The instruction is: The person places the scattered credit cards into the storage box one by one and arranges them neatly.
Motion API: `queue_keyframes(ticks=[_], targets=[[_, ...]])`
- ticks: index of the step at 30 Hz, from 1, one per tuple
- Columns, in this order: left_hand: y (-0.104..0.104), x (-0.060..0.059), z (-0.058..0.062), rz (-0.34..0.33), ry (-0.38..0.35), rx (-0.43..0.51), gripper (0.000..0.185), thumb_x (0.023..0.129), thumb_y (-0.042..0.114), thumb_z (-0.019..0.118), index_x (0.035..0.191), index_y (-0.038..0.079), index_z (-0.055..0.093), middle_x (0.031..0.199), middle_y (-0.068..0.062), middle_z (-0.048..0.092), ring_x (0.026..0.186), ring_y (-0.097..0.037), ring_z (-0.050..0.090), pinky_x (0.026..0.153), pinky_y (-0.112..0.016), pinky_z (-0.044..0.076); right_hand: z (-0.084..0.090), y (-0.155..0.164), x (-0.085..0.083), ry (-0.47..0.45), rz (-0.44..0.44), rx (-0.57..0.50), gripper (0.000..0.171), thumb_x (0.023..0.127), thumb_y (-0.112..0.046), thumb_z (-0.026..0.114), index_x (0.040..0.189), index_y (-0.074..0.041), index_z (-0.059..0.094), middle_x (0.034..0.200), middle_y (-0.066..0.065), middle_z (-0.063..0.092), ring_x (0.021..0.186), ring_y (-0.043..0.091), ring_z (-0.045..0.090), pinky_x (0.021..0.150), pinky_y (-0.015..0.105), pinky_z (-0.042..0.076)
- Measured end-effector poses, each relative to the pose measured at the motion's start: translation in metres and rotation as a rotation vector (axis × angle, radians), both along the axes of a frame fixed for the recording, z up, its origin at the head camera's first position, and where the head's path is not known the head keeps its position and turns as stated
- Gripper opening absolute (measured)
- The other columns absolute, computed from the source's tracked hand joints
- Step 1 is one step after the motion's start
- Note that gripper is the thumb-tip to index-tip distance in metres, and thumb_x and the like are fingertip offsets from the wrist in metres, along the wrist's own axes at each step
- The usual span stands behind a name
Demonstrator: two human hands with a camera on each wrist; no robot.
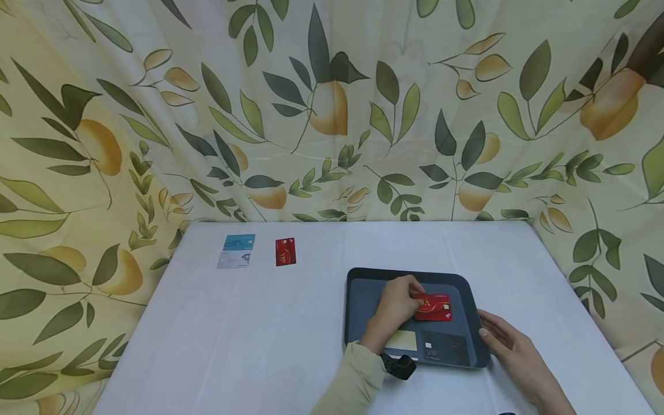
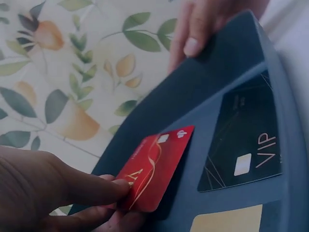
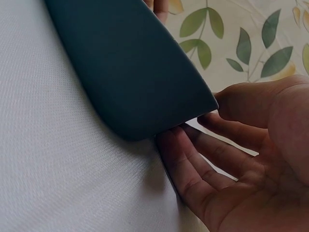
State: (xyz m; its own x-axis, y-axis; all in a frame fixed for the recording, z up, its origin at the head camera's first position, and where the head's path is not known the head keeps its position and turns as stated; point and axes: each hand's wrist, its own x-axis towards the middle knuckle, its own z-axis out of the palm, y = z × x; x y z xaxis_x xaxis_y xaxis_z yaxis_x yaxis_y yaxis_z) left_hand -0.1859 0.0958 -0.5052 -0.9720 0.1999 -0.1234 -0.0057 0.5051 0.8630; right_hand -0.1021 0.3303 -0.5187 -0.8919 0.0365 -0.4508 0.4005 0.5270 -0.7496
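Note:
My left hand (image 1: 393, 308) pinches a red card (image 1: 437, 308) with gold lettering between thumb and fingers, over the dark blue tray (image 1: 363, 288). In the left wrist view that red card (image 2: 159, 169) is tilted, its far end above the tray floor. A black VIP card (image 1: 445, 348) and a gold card (image 1: 403, 340) lie along the tray's near side, the gold one partly behind my left wrist. At the tray's right end, my right hand (image 1: 510, 349) holds the edge. The right wrist view has its thumb at the rim and its fingers (image 3: 186, 169) at the underside.
On the white table (image 1: 249, 328), at the far left, lies another red card (image 1: 285, 252). Left of it is a teal and pale card area (image 1: 238, 242); whether one card or two, I cannot tell. A patterned curtain (image 1: 394, 161) hangs behind the table.

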Motion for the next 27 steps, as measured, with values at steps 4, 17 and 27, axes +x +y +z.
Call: queue_keyframes(ticks=[4, 17, 27], targets=[[0.006, 0.0, -0.001, -0.007, 0.057, -0.106, 0.015, 0.087, 0.004, 0.079, 0.097, 0.014, 0.076, 0.1, 0.001, 0.074, 0.086, -0.004, 0.06, 0.075, -0.02, 0.048, 0.0, 0.0, 0.0, 0.003, 0.001, -0.002, 0.079, 0.109, -0.05, 0.047, 0.167, -0.006, 0.016, 0.17, 0.027, 0.024, 0.154, 0.047, 0.031, 0.113, 0.037, 0.05], [0.024, 0.005, 0.003, -0.069, 0.182, -0.323, 0.019, 0.084, 0.006, 0.08, 0.101, 0.015, 0.075, 0.098, 0.0, 0.066, 0.086, -0.007, 0.056, 0.078, -0.02, 0.049, 0.0, 0.0, 0.0, -0.001, -0.016, -0.013, 0.08, 0.108, -0.05, 0.049, 0.167, -0.007, 0.015, 0.17, 0.027, 0.024, 0.154, 0.047, 0.03, 0.116, 0.042, 0.046], [0.034, 0.005, -0.004, -0.072, 0.212, -0.377, 0.02, 0.08, 0.009, 0.083, 0.096, 0.016, 0.073, 0.1, -0.003, 0.064, 0.086, -0.009, 0.051, 0.075, -0.021, 0.046, -0.001, -0.001, 0.0, -0.001, -0.031, -0.024, 0.079, 0.109, -0.049, 0.049, 0.167, -0.006, 0.017, 0.169, 0.028, 0.026, 0.154, 0.047, 0.03, 0.11, 0.031, 0.052]])
